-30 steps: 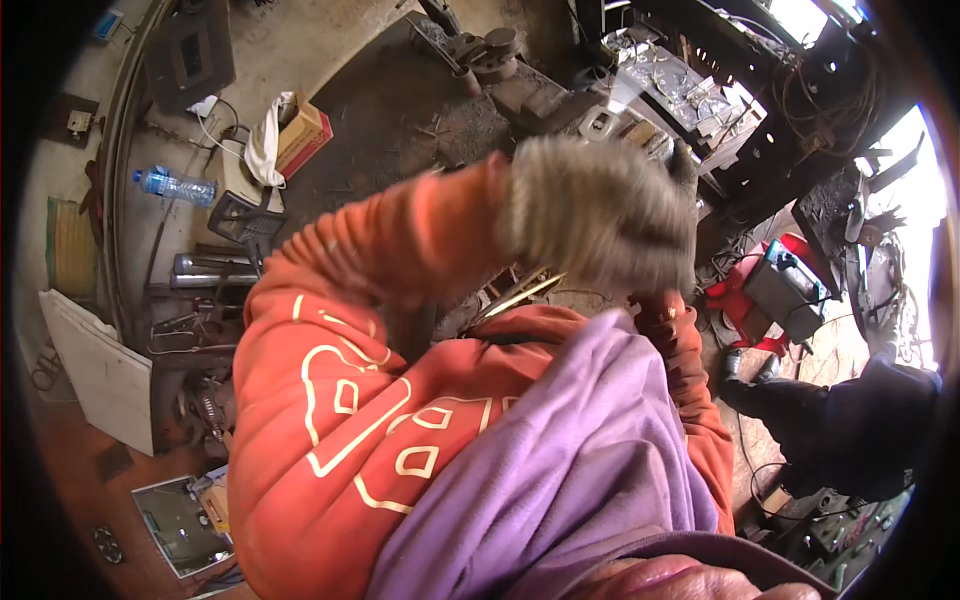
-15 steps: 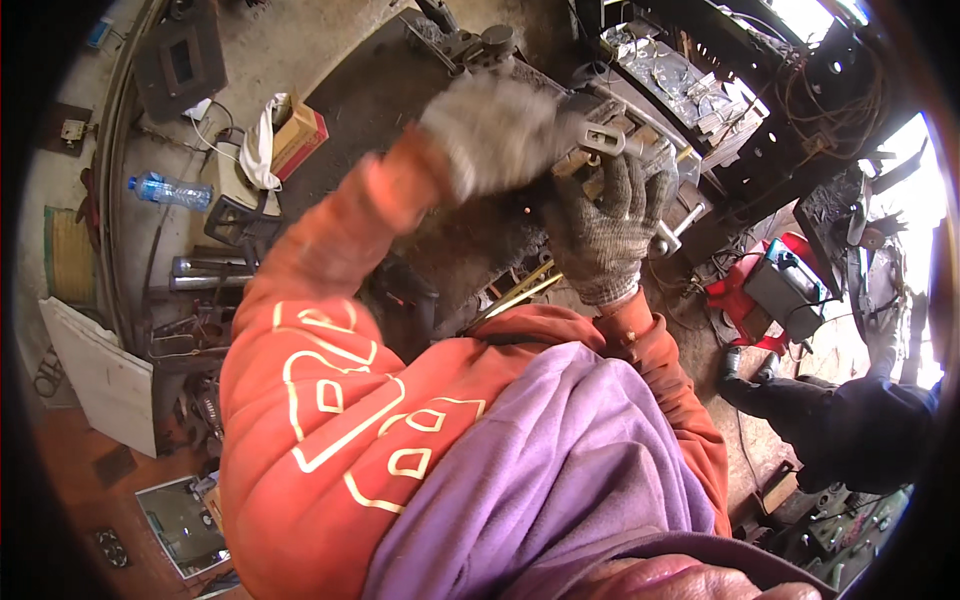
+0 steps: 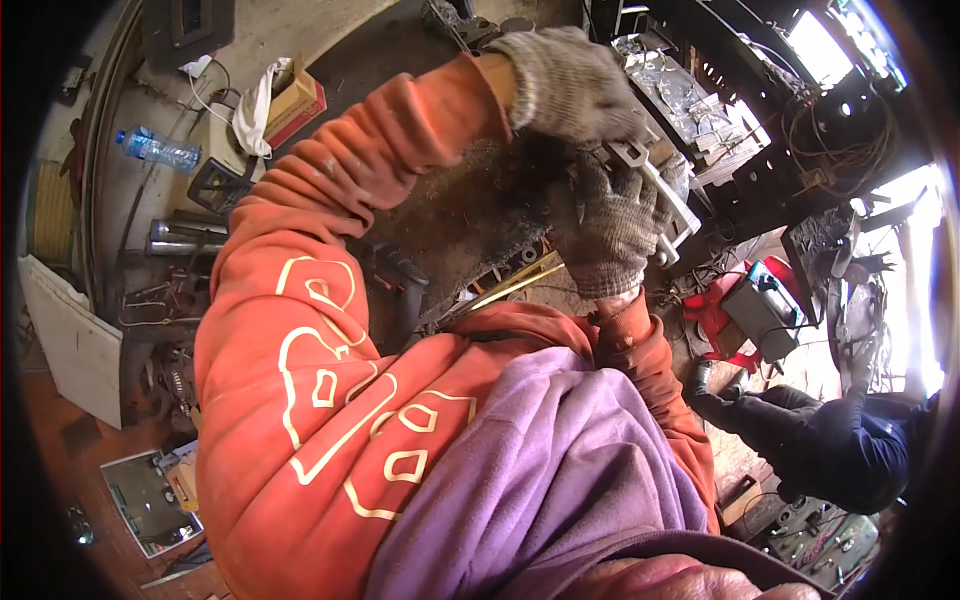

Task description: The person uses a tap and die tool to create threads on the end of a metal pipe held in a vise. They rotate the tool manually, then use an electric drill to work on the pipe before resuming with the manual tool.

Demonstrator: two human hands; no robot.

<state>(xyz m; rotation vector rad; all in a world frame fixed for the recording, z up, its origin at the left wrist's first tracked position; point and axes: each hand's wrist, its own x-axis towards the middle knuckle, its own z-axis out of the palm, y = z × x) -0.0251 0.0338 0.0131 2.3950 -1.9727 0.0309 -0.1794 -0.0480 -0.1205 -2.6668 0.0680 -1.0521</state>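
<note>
My left hand (image 3: pixel 580 88), in a grey knit glove, reaches across from the left with its fingers curled downward. Its fingertips and whatever they hold are hidden. Just below and to the right, my gloved right hand (image 3: pixel 612 230) has its fingers bent around the lower side of a slotted metal piece (image 3: pixel 632 153), whose looped end shows between the two hands. A metal bar handle (image 3: pixel 684 236) sticks out beside my right hand. Beneath both hands lies a dark, dirty worktop (image 3: pixel 460 235).
Left of the bench are a cardboard box (image 3: pixel 300 108), a white cloth (image 3: pixel 262 110) and a plastic bottle (image 3: pixel 158 149). A dark metal frame with cables (image 3: pixel 840 130) stands at upper right. A person in dark clothes (image 3: pixel 830 440) is at right, near a red-and-grey machine (image 3: pixel 760 310).
My left hand has moved right, in toward my right hand, its earlier blur gone. The slotted metal piece has shifted slightly right and down. The view has tilted a little.
</note>
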